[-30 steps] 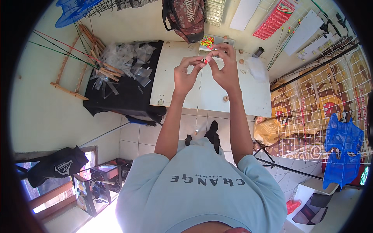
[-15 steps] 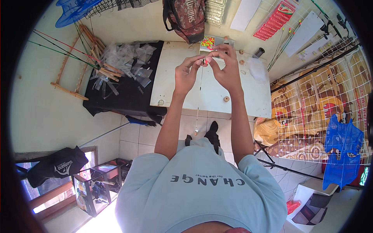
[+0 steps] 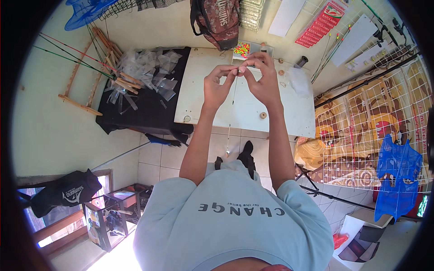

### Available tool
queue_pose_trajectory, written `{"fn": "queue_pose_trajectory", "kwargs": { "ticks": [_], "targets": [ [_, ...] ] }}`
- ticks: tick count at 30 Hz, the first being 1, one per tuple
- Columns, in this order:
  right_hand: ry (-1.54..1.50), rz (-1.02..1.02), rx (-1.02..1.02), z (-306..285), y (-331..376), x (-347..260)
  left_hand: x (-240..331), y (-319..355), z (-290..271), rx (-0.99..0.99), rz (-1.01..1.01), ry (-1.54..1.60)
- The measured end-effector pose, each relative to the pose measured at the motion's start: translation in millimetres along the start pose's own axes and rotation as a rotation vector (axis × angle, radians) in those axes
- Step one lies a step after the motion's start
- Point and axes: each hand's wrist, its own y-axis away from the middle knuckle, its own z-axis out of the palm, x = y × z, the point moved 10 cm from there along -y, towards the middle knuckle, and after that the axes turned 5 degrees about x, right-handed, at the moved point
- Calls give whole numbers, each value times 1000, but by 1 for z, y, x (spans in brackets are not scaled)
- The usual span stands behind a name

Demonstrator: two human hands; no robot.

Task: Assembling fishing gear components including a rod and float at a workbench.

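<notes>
Both hands meet above the white table [image 3: 203,101], fingertips pinched closely together. My left hand [image 3: 219,86] is closed on the top of a thin fishing line [image 3: 234,92], which hangs down with a small dark piece [image 3: 233,103] on it. My right hand [image 3: 262,81] is closed with thumb and forefinger against the left fingertips; its other fingers are raised and curved. What lies between the right fingertips is covered. Lower down hangs a thin pale stick-like piece [image 3: 228,135] with a whitish and reddish end. Beyond the hands stands a tray of brightly coloured beads [image 3: 242,49].
Clear plastic pieces [image 3: 151,67] and wooden sticks [image 3: 129,83] lie on a black cloth [image 3: 135,106] at the left. A plastic bag [image 3: 299,81], a dark cylinder [image 3: 301,61] and a small wooden spool [image 3: 263,115] rest on the table. A wire grid [image 3: 361,122] stands right.
A small red bead seen between the fingertips half a second ago is now covered by the fingers. The hands have drawn slightly closer together and otherwise stay in place.
</notes>
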Motion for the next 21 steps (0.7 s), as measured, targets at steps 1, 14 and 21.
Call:
{"fn": "queue_pose_trajectory", "kwargs": {
  "ticks": [1,14,21],
  "targets": [
    [-1,-4,0,1,0,0,1,0,-1,3,29,-28],
    [17,3,9,-2,3,-5,20,1,4,-2,132,-182],
    [4,8,242,-14,23,-12,27,11,2,-1,281,-361]
  ]
}}
